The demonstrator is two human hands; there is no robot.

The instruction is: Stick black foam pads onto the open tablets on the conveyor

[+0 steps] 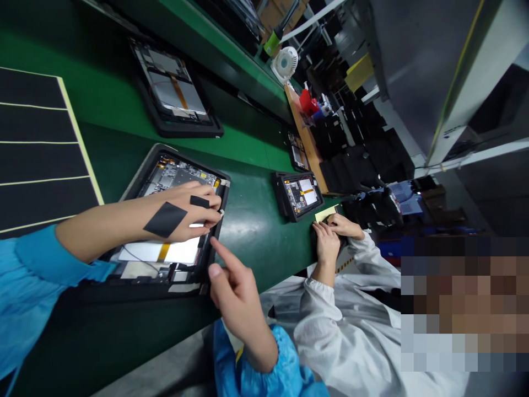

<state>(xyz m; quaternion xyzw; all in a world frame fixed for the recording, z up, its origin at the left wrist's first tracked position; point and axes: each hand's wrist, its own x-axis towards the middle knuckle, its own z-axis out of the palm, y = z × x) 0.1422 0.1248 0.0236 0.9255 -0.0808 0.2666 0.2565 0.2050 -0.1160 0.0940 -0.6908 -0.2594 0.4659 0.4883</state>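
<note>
My left hand [188, 212] lies palm down over an opened tablet [177, 173] in a black frame, its bent fingers somewhat apart at the frame's right edge. Two black adhesive patches [165, 219] stick to the back of that hand and to a finger. Under the hand show a circuit board, a pale battery [182, 252] and an orange flat cable [164, 252]. My right hand [237, 298] is at the lower right corner of the frame, index finger stretched out to its edge and thumb apart. Nothing shows between its fingers.
More opened tablets [176, 91] [303, 194] in black frames lie on the green bench [248, 220]. Black sheets with yellow dividing strips [37, 127] lie at the left. A co-worker's hands [330, 237] hold a yellow piece [325, 213] at right. A white fan [285, 64] stands behind.
</note>
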